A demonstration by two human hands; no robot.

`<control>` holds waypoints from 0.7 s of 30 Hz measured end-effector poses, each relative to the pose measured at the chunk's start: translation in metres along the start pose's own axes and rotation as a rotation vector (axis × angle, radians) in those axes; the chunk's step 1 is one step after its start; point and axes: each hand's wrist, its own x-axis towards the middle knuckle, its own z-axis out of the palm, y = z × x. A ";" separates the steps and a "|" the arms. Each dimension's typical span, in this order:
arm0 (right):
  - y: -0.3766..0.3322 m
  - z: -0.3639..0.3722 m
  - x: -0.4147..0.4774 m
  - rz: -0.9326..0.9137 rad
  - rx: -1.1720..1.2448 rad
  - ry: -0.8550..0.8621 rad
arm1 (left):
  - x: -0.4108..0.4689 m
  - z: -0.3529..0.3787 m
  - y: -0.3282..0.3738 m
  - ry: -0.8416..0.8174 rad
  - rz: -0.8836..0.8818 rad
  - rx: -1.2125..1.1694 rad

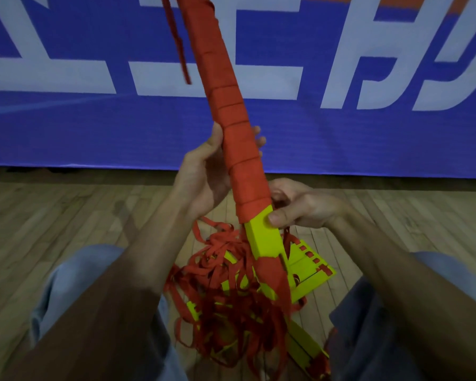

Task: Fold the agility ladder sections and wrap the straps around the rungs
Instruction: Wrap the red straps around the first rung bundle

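Left hand (204,171) grips the strap-wrapped rung bundle (239,160), tilted off the floor (66,215). Right hand (300,207) pinches its bare yellow end (261,237), probably to steady further wrapping.

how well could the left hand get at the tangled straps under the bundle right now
Probably yes: the tangled straps lie just below the left hand, nothing between, though it grips the wrapped bundle.
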 end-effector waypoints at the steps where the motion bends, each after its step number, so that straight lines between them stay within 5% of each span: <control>1: 0.001 0.001 0.001 0.011 0.002 -0.018 | -0.001 0.000 -0.001 -0.085 -0.008 -0.067; 5: -0.002 0.003 0.002 0.043 -0.047 -0.031 | -0.002 -0.006 -0.001 -0.190 -0.017 -0.131; 21: 0.003 0.003 0.009 0.295 -0.678 0.434 | 0.006 -0.013 0.002 0.328 0.074 0.464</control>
